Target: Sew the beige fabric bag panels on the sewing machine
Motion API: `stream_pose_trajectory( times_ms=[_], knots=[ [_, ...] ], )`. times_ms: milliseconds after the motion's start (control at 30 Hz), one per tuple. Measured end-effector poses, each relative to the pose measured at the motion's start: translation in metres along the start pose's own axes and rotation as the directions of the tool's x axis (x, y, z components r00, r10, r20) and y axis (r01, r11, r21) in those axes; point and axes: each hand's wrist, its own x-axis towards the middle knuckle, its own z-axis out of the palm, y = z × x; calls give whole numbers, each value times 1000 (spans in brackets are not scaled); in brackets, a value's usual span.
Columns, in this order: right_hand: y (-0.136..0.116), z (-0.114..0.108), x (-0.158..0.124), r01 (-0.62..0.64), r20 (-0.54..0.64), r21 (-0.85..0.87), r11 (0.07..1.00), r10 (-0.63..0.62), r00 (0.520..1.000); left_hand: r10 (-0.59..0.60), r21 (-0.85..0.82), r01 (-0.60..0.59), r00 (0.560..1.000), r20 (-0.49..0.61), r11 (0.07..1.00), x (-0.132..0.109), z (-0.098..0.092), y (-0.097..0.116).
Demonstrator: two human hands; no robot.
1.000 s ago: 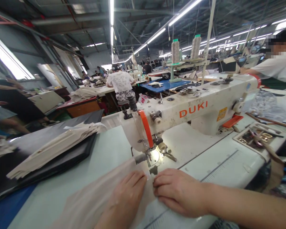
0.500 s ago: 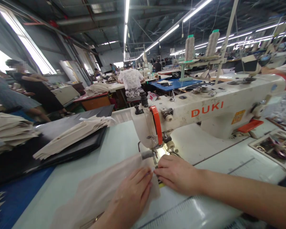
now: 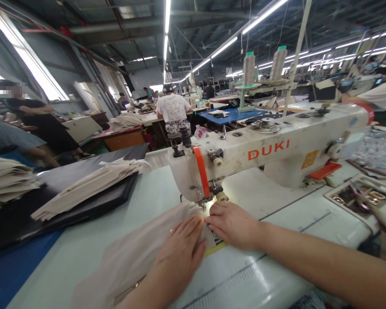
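A beige fabric piece lies on the sewing machine's pale table, its far end under the needle area. My left hand rests flat on this fabric, fingers stretched forward and thumb apart. Just right of it, my right hand has its fingers closed at the fabric's edge, close to the lit presser foot. The fingertips of both hands nearly meet there. The white sewing machine stands directly beyond, with an orange guard on its head. Part of a metal zipper shows beside my left wrist.
Beige pieces lie on black material at the left, near another beige stack. A tray of small metal parts sits at the right. Thread cones stand behind the machine. A seated person works farther back.
My left hand has slid slightly forward with the fabric, toward the needle, and its fingers lie flatter. My right hand stays at the fabric's edge. The whole view has shifted a little.
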Motion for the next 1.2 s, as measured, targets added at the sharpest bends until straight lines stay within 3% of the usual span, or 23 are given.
stream_pose_trajectory(
  times_ms=[400, 633, 867, 1200],
  knots=[
    [2, 0, 0, -31, 39, -92, 995, 35, 999, 54, -5, -55, 998, -31, 999, 9, 3, -7],
    [1, -3, 5, -81, 74, -109, 991, 89, 993, -6, -90, 7, 1000, 9, 996, 14, 4, -10],
    [4, 3, 4, -105, 67, -113, 988, 113, 991, 43, -35, -43, 999, -11, 998, 16, 3, -10],
    [3, 5, 2, -54, 42, -140, 989, 60, 997, 18, -61, -16, 1000, 24, 998, 14, 3, -12]
  ],
)
